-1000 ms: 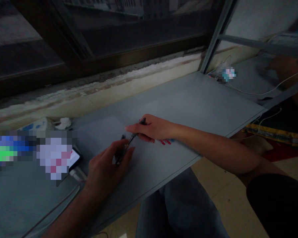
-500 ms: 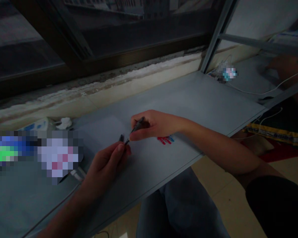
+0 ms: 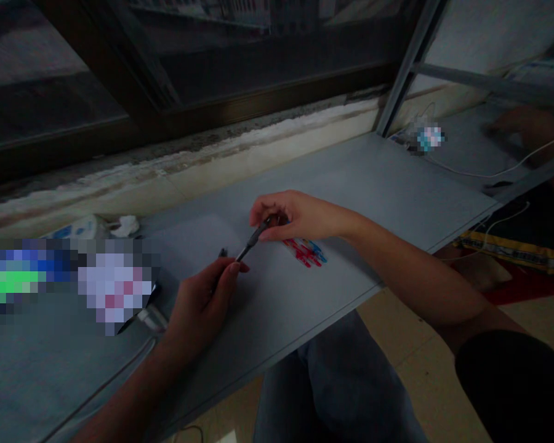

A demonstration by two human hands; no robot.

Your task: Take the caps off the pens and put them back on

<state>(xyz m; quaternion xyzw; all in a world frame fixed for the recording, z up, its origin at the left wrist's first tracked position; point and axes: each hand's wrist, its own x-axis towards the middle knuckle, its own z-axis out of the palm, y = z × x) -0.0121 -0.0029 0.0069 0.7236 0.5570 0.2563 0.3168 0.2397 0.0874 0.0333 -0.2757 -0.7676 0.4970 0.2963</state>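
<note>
A dark pen (image 3: pixel 250 245) slants up between my two hands above the desk. My left hand (image 3: pixel 207 295) is closed, with thumb and fingers pinching its lower end. My right hand (image 3: pixel 289 215) pinches the upper end, fingers curled round it. Just past my left fingertips shows a small dark tip (image 3: pixel 222 252); whether it belongs to the same pen I cannot tell. Several slim red and blue pen-like pieces (image 3: pixel 307 252) lie on the desk, partly covered by my right hand. A pale sheet (image 3: pixel 194 237) seems to lie behind my left hand.
Blurred-out items (image 3: pixel 115 286) stand on the grey desk (image 3: pixel 351 178) at left, near a crumpled white tissue (image 3: pixel 125 226) and a cable (image 3: pixel 96 387). At right, past a metal post (image 3: pixel 397 92), another person's arm (image 3: pixel 535 132) rests by a white cord (image 3: pixel 503 172).
My right hand has moved slightly up and away from my left, so more of the pen shows between them. More of the red and blue pieces is uncovered.
</note>
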